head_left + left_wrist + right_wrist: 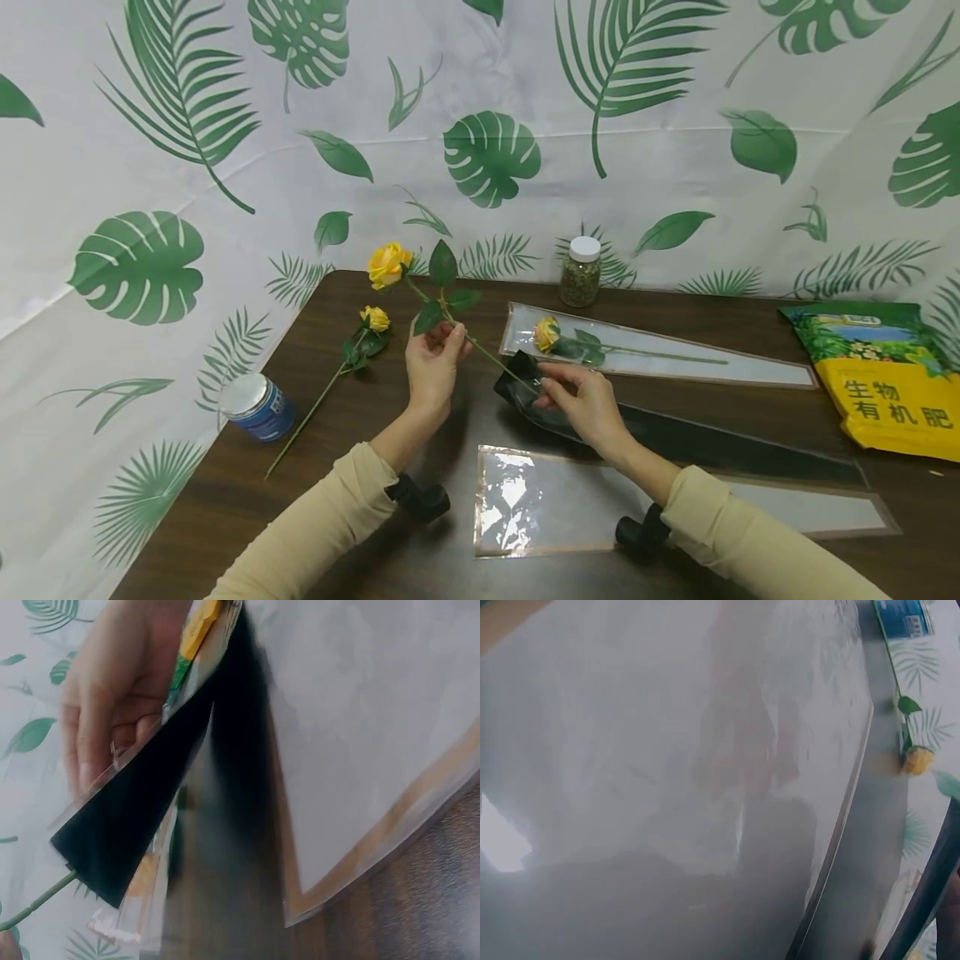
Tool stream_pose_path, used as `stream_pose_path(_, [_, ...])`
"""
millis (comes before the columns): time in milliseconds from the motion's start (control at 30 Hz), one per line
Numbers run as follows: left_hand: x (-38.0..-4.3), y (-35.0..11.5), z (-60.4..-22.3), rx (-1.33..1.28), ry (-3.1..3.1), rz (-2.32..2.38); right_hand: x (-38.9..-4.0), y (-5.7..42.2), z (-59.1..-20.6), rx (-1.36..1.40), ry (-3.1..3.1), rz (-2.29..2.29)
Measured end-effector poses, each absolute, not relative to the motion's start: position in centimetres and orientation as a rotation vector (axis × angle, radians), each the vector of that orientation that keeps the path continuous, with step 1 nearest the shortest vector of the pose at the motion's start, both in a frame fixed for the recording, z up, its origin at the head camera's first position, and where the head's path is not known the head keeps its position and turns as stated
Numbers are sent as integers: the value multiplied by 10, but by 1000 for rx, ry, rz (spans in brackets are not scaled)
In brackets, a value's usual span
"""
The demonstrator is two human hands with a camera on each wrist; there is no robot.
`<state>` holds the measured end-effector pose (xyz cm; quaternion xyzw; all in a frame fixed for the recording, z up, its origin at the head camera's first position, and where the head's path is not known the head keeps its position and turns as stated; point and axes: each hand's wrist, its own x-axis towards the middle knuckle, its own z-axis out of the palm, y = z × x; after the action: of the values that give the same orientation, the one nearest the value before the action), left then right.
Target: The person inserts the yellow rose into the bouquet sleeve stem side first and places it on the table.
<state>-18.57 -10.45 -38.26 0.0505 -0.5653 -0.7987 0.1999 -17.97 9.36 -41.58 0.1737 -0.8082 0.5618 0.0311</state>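
Note:
In the head view my left hand pinches the green stem of a yellow artificial rose, just below its leaves. The rose tilts up to the left. Its stem runs down to the right into the mouth of a long tapered black flower sleeve. My right hand grips that sleeve near its wide open end, lifting it off the table. The left wrist view shows the right hand behind the sleeve, with the stem entering at its lower edge. The stem's lower end is hidden inside.
A white tapered sleeve lies in front. Behind, another white sleeve has a yellow rose on it. At left lie another rose and a blue can. A white-capped jar and yellow fertilizer bag stand behind and right.

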Motion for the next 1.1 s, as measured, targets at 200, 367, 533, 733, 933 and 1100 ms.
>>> stream_pose_path(200, [-181, -103, -388, 60, -1606, -2212, -180, 90, -412, 538, -2444, 1780])
stream_pose_path(367, [-179, -103, -392, 66, -1642, -2213, -182, 90, -404, 574, -2382, 1777])
stream_pose_path(533, [-176, -100, -398, 28, -1688, -2198, -183, 89, -393, 646, -2363, 1644])
stream_pose_path(733, [-172, -95, -405, -93, -1846, -2014, -185, 82, -383, 872, -2359, 1392])
stream_pose_path(933, [-169, -95, -405, -9, -2006, -1886, -186, 80, -387, 924, -2409, 1291])
stream_pose_path(1100, [-167, -97, -404, 39, -1970, -1901, -190, 81, -389, 919, -2411, 1286])
